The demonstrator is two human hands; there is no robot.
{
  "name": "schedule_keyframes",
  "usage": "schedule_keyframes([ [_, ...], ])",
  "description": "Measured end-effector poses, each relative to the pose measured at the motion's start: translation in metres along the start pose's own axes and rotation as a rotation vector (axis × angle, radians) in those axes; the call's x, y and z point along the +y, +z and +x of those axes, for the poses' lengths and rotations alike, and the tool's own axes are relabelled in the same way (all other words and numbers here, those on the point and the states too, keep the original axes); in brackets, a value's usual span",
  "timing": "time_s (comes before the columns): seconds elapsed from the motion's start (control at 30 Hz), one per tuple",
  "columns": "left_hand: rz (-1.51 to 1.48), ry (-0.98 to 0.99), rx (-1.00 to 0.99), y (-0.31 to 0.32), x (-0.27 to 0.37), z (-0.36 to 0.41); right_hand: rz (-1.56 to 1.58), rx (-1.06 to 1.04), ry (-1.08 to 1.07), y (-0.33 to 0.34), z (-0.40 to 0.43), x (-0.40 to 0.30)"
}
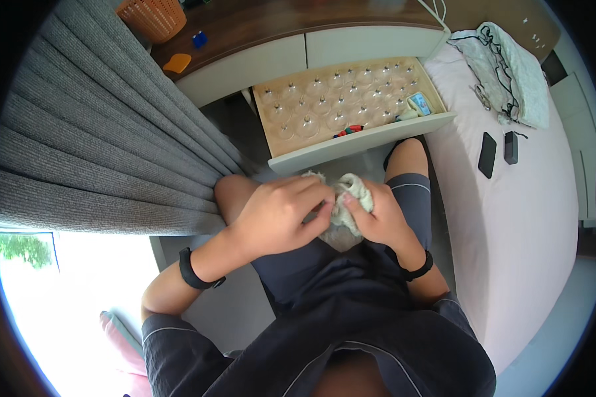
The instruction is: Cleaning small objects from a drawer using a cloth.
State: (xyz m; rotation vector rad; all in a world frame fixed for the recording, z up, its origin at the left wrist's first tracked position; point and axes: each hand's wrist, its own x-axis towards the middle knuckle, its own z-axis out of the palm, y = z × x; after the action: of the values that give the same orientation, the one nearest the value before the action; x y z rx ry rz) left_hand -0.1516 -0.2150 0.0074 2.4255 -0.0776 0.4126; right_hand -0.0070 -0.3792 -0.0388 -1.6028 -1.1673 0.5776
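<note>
A pale, fuzzy cloth is bunched up between my two hands, above my lap. My right hand grips the thicker bunch, with the thumb pressed on top. Curled fingers of my left hand pinch at the cloth's left side, and a frayed bit of it shows beyond the knuckles. A greyish, partly see-through part hangs below the hands; I cannot tell whether it is cloth or something wrapped in it. In front of my knees, a pulled-out drawer holds several clear cupping cups with valves on top.
Red-and-green small items and a packet lie in the drawer. To the right, a bed bears a phone, a dark box-shaped device and a cable. A grey curtain hangs at left. An orange basket stands on the cabinet.
</note>
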Motion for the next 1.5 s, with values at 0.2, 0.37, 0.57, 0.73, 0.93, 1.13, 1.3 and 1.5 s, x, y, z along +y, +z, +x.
schedule_keyframes([
  [0.2,-0.121,-0.030,0.052,0.008,-0.008,-0.004,0.167,0.011,0.159,0.010,-0.013,0.004],
  [0.37,-0.171,-0.186,0.099,0.013,-0.003,-0.002,0.516,0.160,0.366,0.027,-0.023,0.018],
  [0.57,-0.211,-0.162,0.125,0.019,-0.011,-0.006,1.284,0.052,0.487,0.028,-0.025,0.023],
  [0.73,-0.058,-0.003,0.056,0.020,-0.010,-0.006,1.461,-0.045,0.512,0.025,-0.035,0.052],
  [0.93,-0.068,0.099,0.005,0.022,-0.004,-0.004,1.244,-0.105,0.615,0.040,-0.044,0.056],
  [1.13,-0.171,-0.006,0.003,0.027,-0.009,-0.011,1.492,-0.080,0.561,0.041,-0.042,0.061],
  [1.3,-0.130,-0.058,0.046,0.030,-0.008,-0.008,1.350,-0.049,0.554,0.043,-0.041,0.046],
  [1.5,-0.030,-0.002,0.018,0.028,-0.003,-0.008,1.042,-0.002,0.567,0.042,-0.041,0.038],
])
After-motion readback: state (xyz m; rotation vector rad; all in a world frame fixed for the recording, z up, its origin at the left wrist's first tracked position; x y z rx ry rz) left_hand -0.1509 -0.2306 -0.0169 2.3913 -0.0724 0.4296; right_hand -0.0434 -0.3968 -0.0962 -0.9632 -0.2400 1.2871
